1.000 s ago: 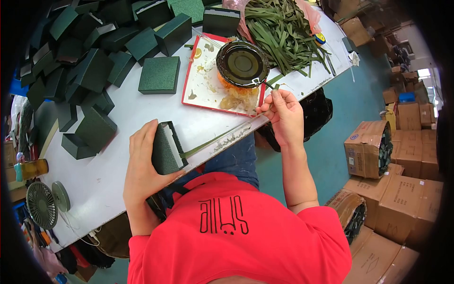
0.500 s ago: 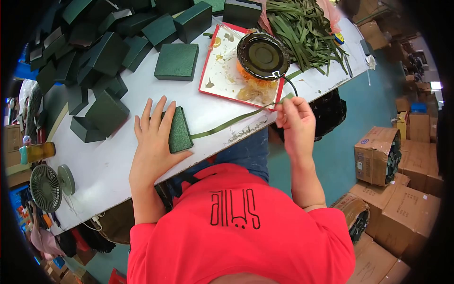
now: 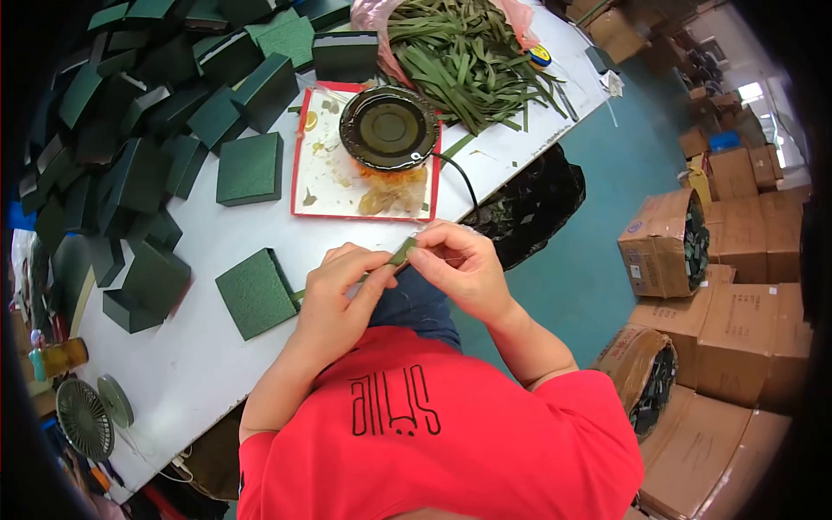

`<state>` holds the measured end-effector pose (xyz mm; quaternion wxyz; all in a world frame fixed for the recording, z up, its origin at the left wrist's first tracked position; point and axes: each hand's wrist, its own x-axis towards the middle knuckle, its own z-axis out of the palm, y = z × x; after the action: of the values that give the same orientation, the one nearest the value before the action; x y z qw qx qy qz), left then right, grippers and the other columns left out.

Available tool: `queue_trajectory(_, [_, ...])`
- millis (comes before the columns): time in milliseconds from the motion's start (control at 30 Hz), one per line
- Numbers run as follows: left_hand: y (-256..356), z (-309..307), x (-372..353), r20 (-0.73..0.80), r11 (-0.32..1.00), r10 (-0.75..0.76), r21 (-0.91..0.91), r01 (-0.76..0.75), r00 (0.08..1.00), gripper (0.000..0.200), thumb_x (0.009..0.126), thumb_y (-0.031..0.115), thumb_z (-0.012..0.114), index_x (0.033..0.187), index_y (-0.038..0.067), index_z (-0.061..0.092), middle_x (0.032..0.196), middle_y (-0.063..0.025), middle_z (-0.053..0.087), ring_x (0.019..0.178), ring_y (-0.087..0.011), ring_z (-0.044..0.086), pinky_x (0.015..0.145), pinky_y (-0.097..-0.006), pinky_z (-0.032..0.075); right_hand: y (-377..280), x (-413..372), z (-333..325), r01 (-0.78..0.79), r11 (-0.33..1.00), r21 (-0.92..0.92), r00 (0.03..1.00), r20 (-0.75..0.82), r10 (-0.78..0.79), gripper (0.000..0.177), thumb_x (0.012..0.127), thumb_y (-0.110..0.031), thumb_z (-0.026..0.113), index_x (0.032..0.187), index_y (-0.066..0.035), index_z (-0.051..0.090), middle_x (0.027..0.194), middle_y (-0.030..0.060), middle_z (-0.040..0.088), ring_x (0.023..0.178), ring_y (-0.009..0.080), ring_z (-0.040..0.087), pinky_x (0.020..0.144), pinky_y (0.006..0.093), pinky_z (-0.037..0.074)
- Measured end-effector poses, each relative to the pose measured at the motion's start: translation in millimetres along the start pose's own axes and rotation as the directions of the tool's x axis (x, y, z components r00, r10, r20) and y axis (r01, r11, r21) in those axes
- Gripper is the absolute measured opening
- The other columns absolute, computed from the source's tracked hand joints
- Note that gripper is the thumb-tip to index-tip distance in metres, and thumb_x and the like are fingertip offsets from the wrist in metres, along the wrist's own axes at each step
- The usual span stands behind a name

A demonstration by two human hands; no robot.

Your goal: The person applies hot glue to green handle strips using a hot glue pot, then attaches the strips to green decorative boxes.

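Observation:
A green ribbon (image 3: 402, 252) is pinched between my two hands just past the table's front edge. My left hand (image 3: 342, 290) grips it with thumb and forefinger. The fingers of my right hand (image 3: 459, 264) close on its end, close beside the left fingertips. Behind my left hand, the ribbon runs back to a green textured box (image 3: 256, 295) lying on the white table. Part of the ribbon is covered by the left hand. Farther back, a second green box (image 3: 250, 169) lies flat by itself.
A round dark pot (image 3: 390, 128) with a cable stands on a stained, red-edged white tray (image 3: 299, 186). Many green boxes (image 3: 139, 191) pile up at left. Loose green ribbons (image 3: 472, 65) heap at the back. A small fan (image 3: 84, 420) stands front left; cartons (image 3: 737, 321) stack at right.
My left hand has left the box and come to the ribbon's end, beside my right hand. The right hand has drawn inward. The camera view has shifted, and the box sits turned.

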<state>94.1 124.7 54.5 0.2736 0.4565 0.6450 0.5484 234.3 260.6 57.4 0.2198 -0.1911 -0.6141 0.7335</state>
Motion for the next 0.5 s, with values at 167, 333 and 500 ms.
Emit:
queue_trajectory(167, [1, -8, -4, 0.014, 1.0, -0.005, 0.016, 0.005, 1.0, 0.011, 0.09, 0.003, 0.062, 0.099, -0.001, 0.068, 0.083, -0.0096, 0.07, 0.078, -0.0223, 0.064, 0.074, -0.0318, 0.049, -1, 8, -21, -0.085, 0.981, -0.176, 0.984, -0.169, 0.055, 0.015, 0.096, -0.012, 0.063, 0.101, 0.001, 0.069, 0.083, -0.0023, 0.065, 0.073, 0.0024, 0.055, 0.064, 0.0184, 0.045])
queue_trajectory(333, [6, -13, -8, 0.008, 1.0, 0.0, 0.006, 0.0, 1.0, 0.013, 0.093, 0.003, 0.059, 0.101, -0.003, 0.068, 0.084, -0.0092, 0.068, 0.08, -0.0161, 0.062, 0.075, -0.0275, 0.047, 17, 79, -137, 0.004, 0.881, -0.474, 0.738, -0.593, -0.322, 0.016, 0.092, -0.014, 0.069, 0.092, 0.002, 0.071, 0.078, 0.0023, 0.07, 0.064, 0.0036, 0.055, 0.058, 0.0204, 0.044])
queue_trajectory(500, [5, -16, -11, -0.025, 0.998, -0.045, -0.046, 0.044, 0.999, 0.013, 0.095, 0.004, 0.058, 0.1, -0.004, 0.067, 0.083, -0.0084, 0.067, 0.078, -0.0147, 0.062, 0.075, -0.0271, 0.047, 26, 147, -309, -0.172, 0.657, -0.734, 0.478, -0.646, -0.595, 0.033, 0.088, -0.03, 0.071, 0.079, 0.001, 0.07, 0.067, 0.0101, 0.068, 0.061, 0.0181, 0.064, 0.061, 0.0337, 0.049])
